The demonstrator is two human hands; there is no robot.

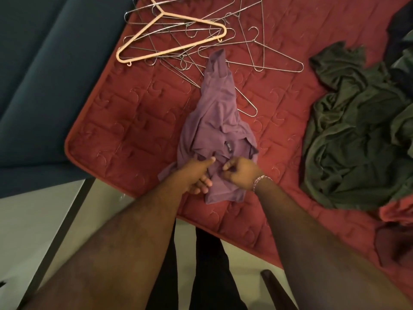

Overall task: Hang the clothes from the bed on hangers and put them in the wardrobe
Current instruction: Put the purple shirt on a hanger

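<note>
**Purple shirt at bed edge, both hands on collar**

Shirt (218,130): soft purple knit, bunched into a long crumpled wedge on the red quilted bed (125,121). Left hand (196,175) and right hand (241,175) pinch its near collar, fingers curled into cloth. Beyond the shirt: tangled thin wire hangers (257,52), one peach plastic hanger (172,39). Right of the shirt: rumpled olive garment (357,135).
</note>
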